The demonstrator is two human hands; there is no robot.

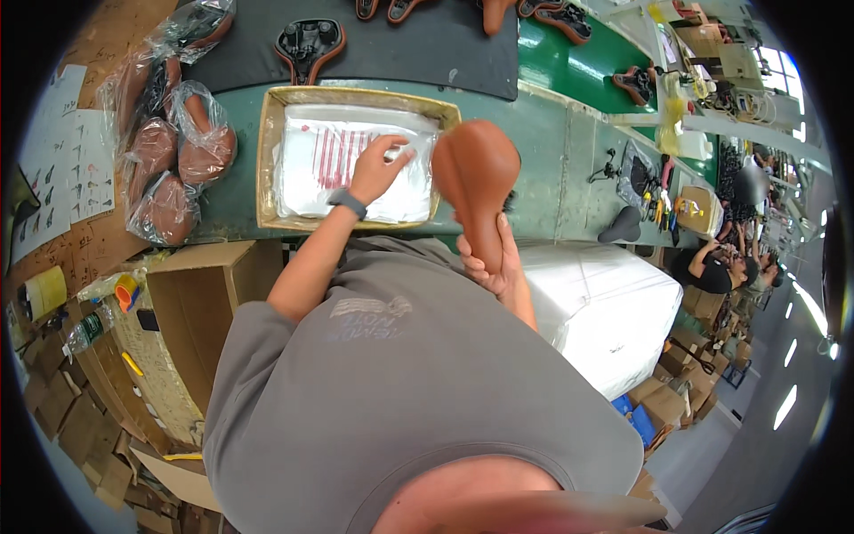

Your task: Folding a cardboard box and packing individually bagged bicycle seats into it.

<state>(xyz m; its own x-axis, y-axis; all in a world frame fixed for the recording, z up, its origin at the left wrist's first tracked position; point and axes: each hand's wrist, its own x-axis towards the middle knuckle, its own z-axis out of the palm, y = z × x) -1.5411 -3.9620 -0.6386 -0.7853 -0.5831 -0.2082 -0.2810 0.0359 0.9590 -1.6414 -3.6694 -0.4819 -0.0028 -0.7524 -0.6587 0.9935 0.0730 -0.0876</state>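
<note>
While the right hand (498, 267) is closed around the narrow nose of a brown bicycle saddle (476, 182), holding it upright with the broad end up, the left hand (378, 169) lies with its fingers spread loosely on a stack of clear plastic bags (329, 173), the fingertips pinching at the top sheet; whether it has hold of that sheet cannot be told. A dark watch (347, 203) sits on the left wrist. The bags lie in a shallow cardboard tray (267, 160) on the green table (551, 151), and the tray's right wall stands just to the left of the saddle. Well to the left of the left hand, past the tray, several brown saddles wrapped in clear bags (169, 151) lie in a heap on the table. Beyond the tray, further from both hands, a black mat (418, 49) carries an upturned saddle (309, 44) with its dark underside showing. Just to the right of the right hand, and lower, stands a large white wrapped block (605, 311). Below the left forearm an open cardboard box (191, 303) stands beside the table, with flattened cardboard near it. Far to the right of the right hand, other people (721, 267) sit at work along the line of benches, well apart from both hands.
</note>
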